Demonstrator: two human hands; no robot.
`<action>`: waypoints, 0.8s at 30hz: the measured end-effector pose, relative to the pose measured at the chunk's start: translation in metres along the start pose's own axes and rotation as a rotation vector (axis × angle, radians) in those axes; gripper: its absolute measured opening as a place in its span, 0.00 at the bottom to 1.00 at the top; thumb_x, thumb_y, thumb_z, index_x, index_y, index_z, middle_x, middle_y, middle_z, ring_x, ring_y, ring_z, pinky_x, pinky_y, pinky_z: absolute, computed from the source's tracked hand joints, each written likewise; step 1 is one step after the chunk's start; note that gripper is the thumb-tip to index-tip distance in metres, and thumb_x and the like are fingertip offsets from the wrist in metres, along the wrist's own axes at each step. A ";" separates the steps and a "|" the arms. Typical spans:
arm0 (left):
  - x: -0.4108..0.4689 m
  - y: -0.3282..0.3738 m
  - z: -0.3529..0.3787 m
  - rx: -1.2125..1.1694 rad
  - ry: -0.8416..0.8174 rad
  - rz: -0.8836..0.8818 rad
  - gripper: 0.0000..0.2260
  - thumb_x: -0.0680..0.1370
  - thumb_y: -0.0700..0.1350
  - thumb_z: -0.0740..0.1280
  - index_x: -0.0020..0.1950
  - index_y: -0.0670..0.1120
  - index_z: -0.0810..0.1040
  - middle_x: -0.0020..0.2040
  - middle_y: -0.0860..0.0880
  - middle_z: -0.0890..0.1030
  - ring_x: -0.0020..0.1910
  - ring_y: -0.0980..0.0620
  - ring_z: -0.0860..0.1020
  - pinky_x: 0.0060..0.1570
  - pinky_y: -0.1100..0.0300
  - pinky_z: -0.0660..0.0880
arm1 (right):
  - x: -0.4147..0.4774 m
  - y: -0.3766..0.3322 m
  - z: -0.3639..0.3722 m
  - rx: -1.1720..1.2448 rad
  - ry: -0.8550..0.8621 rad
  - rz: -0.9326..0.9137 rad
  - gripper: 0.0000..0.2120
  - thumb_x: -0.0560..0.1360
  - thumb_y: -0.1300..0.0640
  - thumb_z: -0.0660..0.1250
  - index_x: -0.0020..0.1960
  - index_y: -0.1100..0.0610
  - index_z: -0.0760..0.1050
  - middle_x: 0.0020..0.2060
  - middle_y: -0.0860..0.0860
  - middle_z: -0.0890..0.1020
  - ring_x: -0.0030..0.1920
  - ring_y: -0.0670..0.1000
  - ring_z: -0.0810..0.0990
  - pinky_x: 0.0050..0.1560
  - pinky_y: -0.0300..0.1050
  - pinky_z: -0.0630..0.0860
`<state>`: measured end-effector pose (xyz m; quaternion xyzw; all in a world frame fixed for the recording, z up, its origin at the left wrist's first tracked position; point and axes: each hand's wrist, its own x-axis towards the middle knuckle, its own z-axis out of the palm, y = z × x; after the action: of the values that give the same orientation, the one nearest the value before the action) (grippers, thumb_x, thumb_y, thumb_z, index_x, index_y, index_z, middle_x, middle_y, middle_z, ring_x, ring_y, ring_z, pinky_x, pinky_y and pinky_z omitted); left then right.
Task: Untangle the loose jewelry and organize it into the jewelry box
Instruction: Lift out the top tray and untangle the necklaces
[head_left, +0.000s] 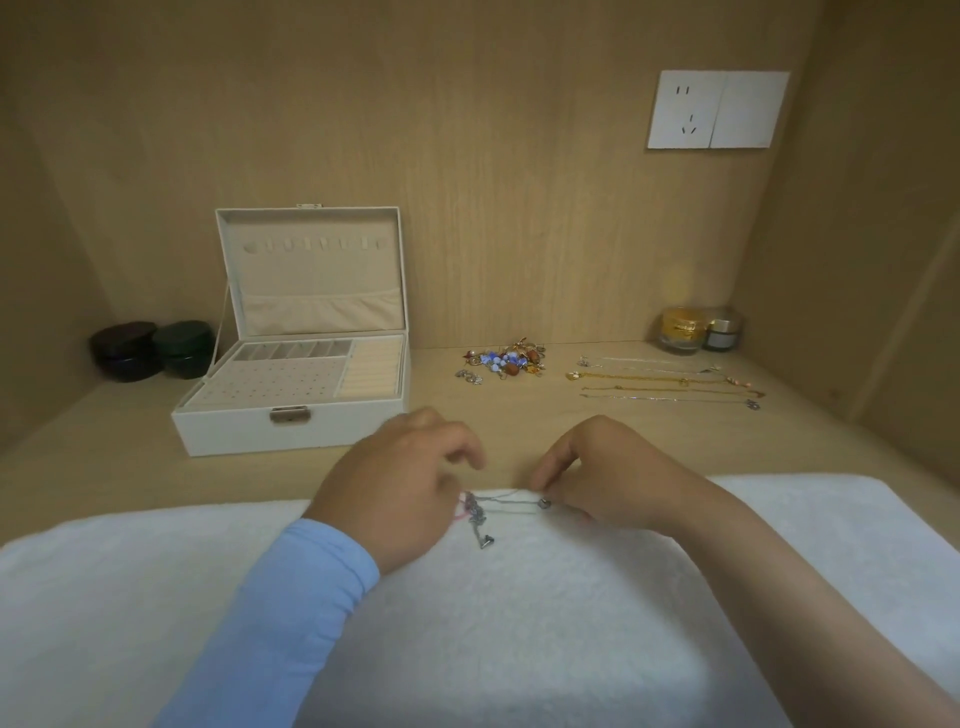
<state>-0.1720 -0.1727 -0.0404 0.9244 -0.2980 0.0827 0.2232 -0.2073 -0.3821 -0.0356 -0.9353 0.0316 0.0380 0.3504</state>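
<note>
Over the white towel (571, 623), left hand (395, 499) and right hand (613, 478) pinch a tangled chain (506, 502), its knot partly hidden.

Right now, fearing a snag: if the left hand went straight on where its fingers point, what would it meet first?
The left hand would likely meet the thin silver chains on the white towel, then the right hand; depth unclear.

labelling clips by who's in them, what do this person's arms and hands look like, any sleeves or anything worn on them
On the left side, a light blue long sleeve reaches down to the wrist. The right forearm is bare, with no sleeve in view. The left hand and the right hand are bare too: no gloves, and no ring, watch or bracelet shows on either.
</note>
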 end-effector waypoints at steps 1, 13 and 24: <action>0.005 0.008 0.006 -0.024 -0.023 0.034 0.10 0.75 0.44 0.66 0.48 0.60 0.79 0.48 0.60 0.75 0.49 0.58 0.73 0.52 0.58 0.72 | 0.000 -0.001 0.001 -0.028 0.005 -0.011 0.13 0.75 0.65 0.65 0.44 0.51 0.85 0.18 0.35 0.74 0.22 0.35 0.73 0.24 0.26 0.65; 0.039 0.026 0.042 0.147 -0.122 0.124 0.06 0.75 0.55 0.67 0.46 0.58 0.83 0.46 0.56 0.79 0.50 0.54 0.76 0.47 0.57 0.74 | -0.004 0.007 -0.003 -0.050 -0.051 -0.017 0.21 0.69 0.69 0.64 0.47 0.47 0.87 0.28 0.44 0.81 0.27 0.42 0.72 0.28 0.33 0.69; 0.039 -0.001 0.010 -1.469 0.146 -0.285 0.08 0.83 0.40 0.58 0.46 0.43 0.72 0.32 0.48 0.77 0.33 0.49 0.76 0.42 0.53 0.78 | 0.006 0.015 -0.006 -0.014 0.049 -0.011 0.09 0.72 0.61 0.73 0.48 0.50 0.86 0.36 0.39 0.82 0.28 0.31 0.76 0.28 0.25 0.67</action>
<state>-0.1397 -0.1968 -0.0379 0.5594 -0.1386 -0.1059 0.8103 -0.2019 -0.3977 -0.0420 -0.9385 0.0346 0.0134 0.3433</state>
